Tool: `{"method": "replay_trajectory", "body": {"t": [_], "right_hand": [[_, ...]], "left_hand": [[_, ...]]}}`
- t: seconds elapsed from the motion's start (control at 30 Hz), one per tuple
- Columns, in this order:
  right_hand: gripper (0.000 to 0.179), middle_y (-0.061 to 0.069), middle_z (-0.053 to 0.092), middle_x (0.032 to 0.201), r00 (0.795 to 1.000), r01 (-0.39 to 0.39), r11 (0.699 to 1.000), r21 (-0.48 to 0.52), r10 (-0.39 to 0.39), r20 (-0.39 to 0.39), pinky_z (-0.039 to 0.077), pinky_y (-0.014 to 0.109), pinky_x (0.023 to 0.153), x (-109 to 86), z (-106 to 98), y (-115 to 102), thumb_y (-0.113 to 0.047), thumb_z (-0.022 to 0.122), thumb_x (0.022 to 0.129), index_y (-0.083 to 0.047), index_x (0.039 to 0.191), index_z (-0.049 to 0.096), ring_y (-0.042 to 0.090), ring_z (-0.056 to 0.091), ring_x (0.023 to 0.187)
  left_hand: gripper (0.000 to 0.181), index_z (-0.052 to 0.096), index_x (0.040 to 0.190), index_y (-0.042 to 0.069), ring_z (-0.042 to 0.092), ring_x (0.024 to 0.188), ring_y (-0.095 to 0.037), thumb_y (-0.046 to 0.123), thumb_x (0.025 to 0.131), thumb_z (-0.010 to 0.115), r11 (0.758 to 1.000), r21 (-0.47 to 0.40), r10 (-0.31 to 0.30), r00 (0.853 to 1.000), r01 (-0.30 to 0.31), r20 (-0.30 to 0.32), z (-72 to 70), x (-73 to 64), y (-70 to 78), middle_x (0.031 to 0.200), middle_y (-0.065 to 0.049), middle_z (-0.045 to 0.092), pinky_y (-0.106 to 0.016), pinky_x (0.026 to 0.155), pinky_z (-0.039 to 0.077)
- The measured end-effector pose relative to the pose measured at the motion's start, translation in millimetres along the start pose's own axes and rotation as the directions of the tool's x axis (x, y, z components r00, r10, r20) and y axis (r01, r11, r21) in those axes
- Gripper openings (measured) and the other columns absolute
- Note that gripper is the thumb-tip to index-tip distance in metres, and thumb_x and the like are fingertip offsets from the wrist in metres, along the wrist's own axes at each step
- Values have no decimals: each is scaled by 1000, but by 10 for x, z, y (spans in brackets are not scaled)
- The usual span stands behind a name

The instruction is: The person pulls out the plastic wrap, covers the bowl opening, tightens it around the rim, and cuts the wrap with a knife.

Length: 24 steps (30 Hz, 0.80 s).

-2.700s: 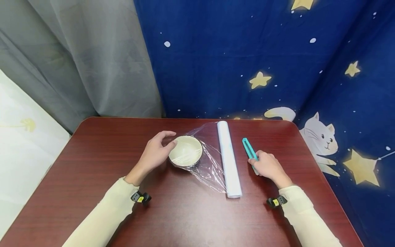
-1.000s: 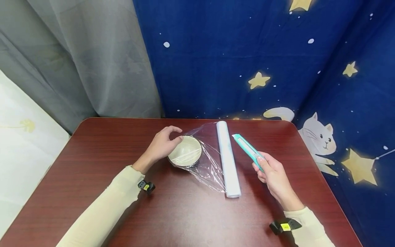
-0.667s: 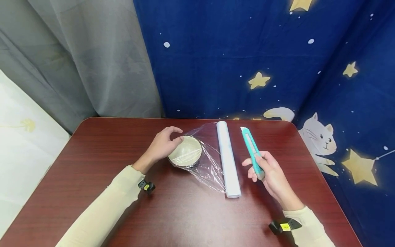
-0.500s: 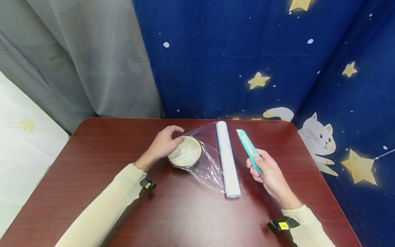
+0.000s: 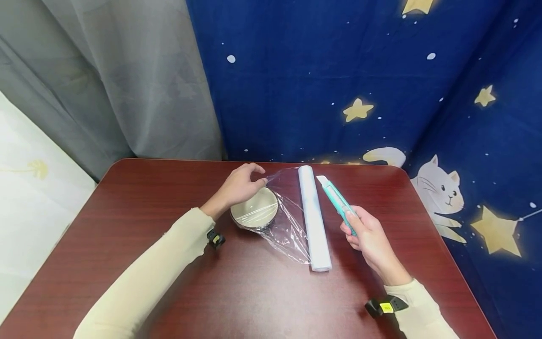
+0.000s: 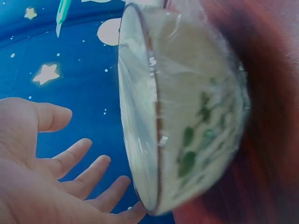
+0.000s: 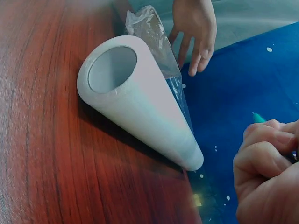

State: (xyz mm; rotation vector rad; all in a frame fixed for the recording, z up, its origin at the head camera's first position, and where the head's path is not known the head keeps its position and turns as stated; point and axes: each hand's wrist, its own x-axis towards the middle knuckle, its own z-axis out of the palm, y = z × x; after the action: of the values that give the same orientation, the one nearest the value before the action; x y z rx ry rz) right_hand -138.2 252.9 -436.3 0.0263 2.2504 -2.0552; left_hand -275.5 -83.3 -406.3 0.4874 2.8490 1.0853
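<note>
A cream bowl (image 5: 256, 209) with a dark rim and green leaf patterns on its side (image 6: 196, 135) stands on the table, with clear plastic wrap (image 5: 288, 233) stretched over it. The wrap runs to a white roll of cling film (image 5: 314, 219) lying to the bowl's right. My left hand (image 5: 241, 186) hovers over the bowl's far left rim, fingers spread and relaxed, holding nothing. Right of the roll, my right hand (image 5: 370, 238) grips a teal utility knife (image 5: 338, 200), thumb along its body. The knife's blade points up and left, near the roll's far end.
The dark red wooden table (image 5: 271, 301) ends at a far edge close behind the roll. Behind it hang a grey curtain (image 5: 161, 84) and a blue star-patterned curtain (image 5: 288, 94). A white patterned surface (image 5: 38, 212) lies beyond the table's left side.
My right hand has lifted the utility knife off the table, its blade now out and tilted toward the roll. My left hand has moved right and away over the bowl's far rim.
</note>
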Motion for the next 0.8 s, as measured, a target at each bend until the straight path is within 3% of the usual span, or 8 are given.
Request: {"method": "replay_trajectory", "body": {"t": [0.27,0.37,0.4,0.5,0.6,0.63,0.7,0.8], "right_hand": [[29,6,47,73,999,4,1000,8,-4,-49,30,19,47,21,20,10,-27,57,117,2,121,60,10,40,55],[29,6,46,71,997,9,1000,-3,-9,-72,29,20,47,29,25,17,-28,59,116,1,117,62,10,38,53],[29,5,46,70,997,14,1000,-7,-14,-80,29,20,46,32,27,19,-29,59,116,0,116,62,9,37,52],[30,4,45,67,995,28,1000,-7,-29,-97,28,20,46,42,33,21,-31,60,116,-1,115,64,9,36,51],[30,6,53,67,995,59,998,20,-57,-87,36,20,47,45,46,12,-30,57,117,-1,115,64,10,43,50],[30,7,58,69,995,71,997,34,-68,-76,41,21,49,45,51,6,-30,56,118,-1,116,62,11,48,51],[29,9,69,76,994,100,993,64,-97,-49,53,23,56,44,67,-9,-26,52,119,2,116,59,14,60,56],[24,12,79,93,991,137,986,93,-136,-16,64,31,69,42,92,-36,-18,47,119,5,118,55,20,73,67]], "left_hand": [[44,68,142,4,58,141,-35,29,106,66,999,46,8,1000,-9,28,51,227,118,149,-17,65,-50,119,43],[46,68,142,5,60,139,-33,32,105,67,999,48,12,998,-16,67,70,333,130,147,-16,67,-49,118,45],[47,68,142,7,61,137,-31,37,105,67,999,37,29,997,-31,76,156,486,-15,145,-14,68,-46,117,46],[50,69,140,9,64,133,-28,41,102,68,996,77,28,994,-36,102,359,835,-247,143,-11,70,-47,113,48],[51,70,139,16,66,129,-23,48,99,70,993,104,37,995,-47,98,656,1252,-591,140,-4,72,-45,110,49],[52,70,139,16,66,129,-24,48,98,72,992,123,27,994,-40,105,679,1290,-577,139,-4,72,-47,109,50],[52,71,136,21,67,125,-21,53,95,74,992,119,40,994,-51,98,795,1437,-705,136,1,73,-44,107,51],[52,71,134,20,68,124,-23,53,95,75,991,123,36,993,-49,112,850,1535,-725,135,0,73,-46,105,53]]}}
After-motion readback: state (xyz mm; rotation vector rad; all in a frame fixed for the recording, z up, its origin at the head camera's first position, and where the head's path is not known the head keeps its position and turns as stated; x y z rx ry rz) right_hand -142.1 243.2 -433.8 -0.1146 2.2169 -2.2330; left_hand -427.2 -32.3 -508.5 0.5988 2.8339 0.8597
